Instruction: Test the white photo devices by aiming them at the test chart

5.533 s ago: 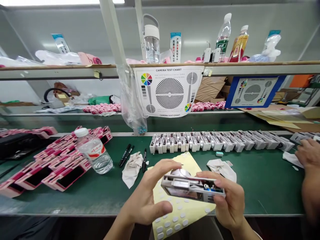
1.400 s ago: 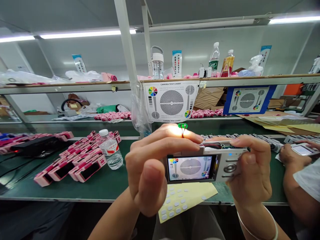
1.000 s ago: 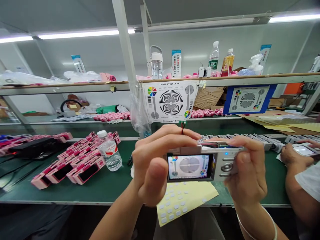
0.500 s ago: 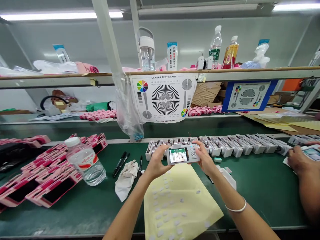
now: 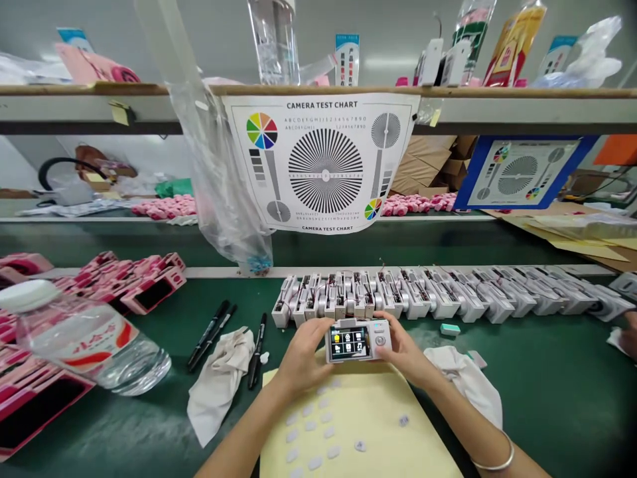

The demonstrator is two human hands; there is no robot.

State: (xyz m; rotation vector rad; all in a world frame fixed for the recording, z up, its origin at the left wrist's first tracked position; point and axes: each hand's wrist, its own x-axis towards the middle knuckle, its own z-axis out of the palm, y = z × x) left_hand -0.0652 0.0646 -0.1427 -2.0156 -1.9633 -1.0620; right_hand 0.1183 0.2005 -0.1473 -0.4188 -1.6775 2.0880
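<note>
A small white digital camera [image 5: 357, 341] is held between my two hands, its back facing me. Its lit screen shows a menu of several icons. My left hand [image 5: 306, 355] grips the left end of the camera. My right hand [image 5: 404, 352] grips the right end, with the thumb at the round button pad. Beneath the camera lies a yellow sheet [image 5: 383, 405] bearing rows of small pale stickers. Behind it stands a row of white camera bodies [image 5: 413, 295], several with inner parts exposed. A printed camera test chart [image 5: 326, 166] hangs from the shelf in front of me.
To the left are a large water bottle [image 5: 94, 342], pink cameras [image 5: 154, 289], black markers [image 5: 209, 335] and a white cloth [image 5: 221, 378]. Another cloth [image 5: 468, 378] and a small green-and-white block [image 5: 450, 329] lie to the right. Another person's hand [image 5: 631, 332] shows at the right edge.
The camera's screen has switched from a live picture to an icon menu. My view has moved closer and tilted down. My right thumb now rests at the button pad.
</note>
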